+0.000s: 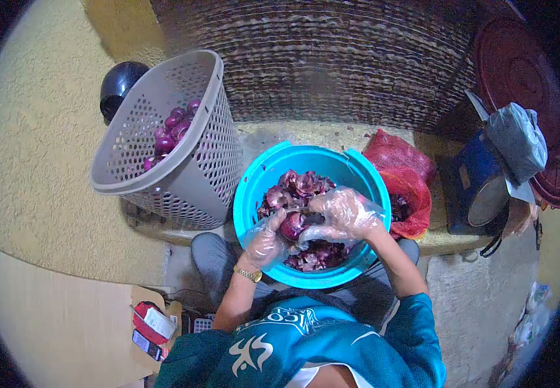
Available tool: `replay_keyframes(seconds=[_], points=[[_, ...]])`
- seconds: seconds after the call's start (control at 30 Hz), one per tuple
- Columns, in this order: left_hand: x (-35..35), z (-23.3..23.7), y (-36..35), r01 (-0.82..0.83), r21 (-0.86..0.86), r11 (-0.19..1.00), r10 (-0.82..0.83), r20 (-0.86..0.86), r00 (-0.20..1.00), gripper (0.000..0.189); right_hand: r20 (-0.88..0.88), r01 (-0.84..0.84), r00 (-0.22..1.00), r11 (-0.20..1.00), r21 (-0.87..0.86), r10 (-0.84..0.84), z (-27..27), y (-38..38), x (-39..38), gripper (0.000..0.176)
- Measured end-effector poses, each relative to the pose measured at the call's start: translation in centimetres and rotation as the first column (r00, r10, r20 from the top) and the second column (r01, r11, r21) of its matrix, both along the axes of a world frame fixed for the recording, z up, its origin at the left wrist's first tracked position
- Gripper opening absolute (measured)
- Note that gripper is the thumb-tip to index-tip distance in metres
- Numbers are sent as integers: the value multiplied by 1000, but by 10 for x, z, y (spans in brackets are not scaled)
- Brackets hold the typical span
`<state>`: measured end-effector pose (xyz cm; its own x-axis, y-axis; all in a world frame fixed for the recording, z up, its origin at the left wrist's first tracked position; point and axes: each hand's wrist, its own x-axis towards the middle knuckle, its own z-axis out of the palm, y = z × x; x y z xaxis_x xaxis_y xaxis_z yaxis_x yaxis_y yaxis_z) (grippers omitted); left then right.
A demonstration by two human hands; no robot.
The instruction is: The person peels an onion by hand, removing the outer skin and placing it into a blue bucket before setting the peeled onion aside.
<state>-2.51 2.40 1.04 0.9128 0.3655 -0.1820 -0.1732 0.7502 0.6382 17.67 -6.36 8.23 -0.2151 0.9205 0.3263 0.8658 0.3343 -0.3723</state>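
Writing: the teal jersey (306, 343) carries white lettering and a white emblem on the chest. The letters are seen upside down and creased, and only a fragment resembling "ICO" can be made out. Small red and white packets (152, 324) lie on cardboard at the lower left, and their labels are too small to read. No other marking is legible. The red onion (291, 225) is held over the teal basin (254, 184), just above the heap of purple peelings (296, 187) that fills it. The onion appears near round, so neither its long axis nor the way its tip points can be told. Both hands wear clear plastic gloves. Left hand (266, 243), with a gold watch (248, 274) at the wrist: grip closed, fingers curled under and around the onion's left side. Right hand (344, 215): grip closed, fingers bent down onto the onion's right side; whether it pinches anything besides cannot be told. A grey perforated basket (209, 161) leans just left of the basin, mouth tilted up and left, with unpeeled red onions (171, 132) inside. A red mesh sack (404, 178) touches the basin's right rim.
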Motion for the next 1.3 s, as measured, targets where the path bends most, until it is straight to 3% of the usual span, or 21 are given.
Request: replay_keyframes(seconds=[0.1, 0.17, 0.3, 0.37, 0.47, 0.57, 0.63, 0.73, 0.93, 1.2, 1.3], points=[[3, 0, -2, -64, 84, 994, 66, -30, 997, 49, -34, -37, 999, 997, -69, 34, -7, 2, 2, 50], [1, -4, 3, 7, 12, 1000, -7, 23, 1000, 54, -90, -45, 995, 994, -97, 37, -10, 2, 1, 46], [2, 2, 3, 15, 75, 997, -17, 27, 1000, 53, -116, -25, 993, 990, -139, 9, -26, 1, 2, 44], [8, 8, -4, -131, 173, 976, 138, -31, 990, 47, -106, -14, 994, 981, -195, -7, -32, 1, 3, 42], [11, 8, -4, -181, 136, 974, 186, -26, 982, 48, -123, -42, 992, 979, -198, 18, -23, -7, -1, 45], [6, 19, -4, -169, 90, 982, 173, -42, 984, 48, -167, -23, 986, 996, -84, 8, -20, -10, -3, 48], [6, 13, 0, -147, 105, 984, 149, -13, 989, 48, -151, 20, 988, 998, -61, -29, -13, -9, -1, 48], [4, 6, 2, -114, 112, 987, 116, -4, 993, 50, -74, 34, 997, 992, 119, -25, -6, -5, -2, 53], [4, 2, 4, -89, 114, 989, 93, -33, 995, 49, 6, 69, 998, 998, 9, -69, 3, -6, -5, 52], [4, 16, -2, -111, 181, 977, 123, -56, 991, 46, -6, 24, 1000, 999, -37, -24, -3, -3, -2, 51], [1, 16, 2, -29, 231, 972, 43, -58, 997, 47, -74, -11, 997, 1000, -9, 10, -8, -2, -2, 47]])
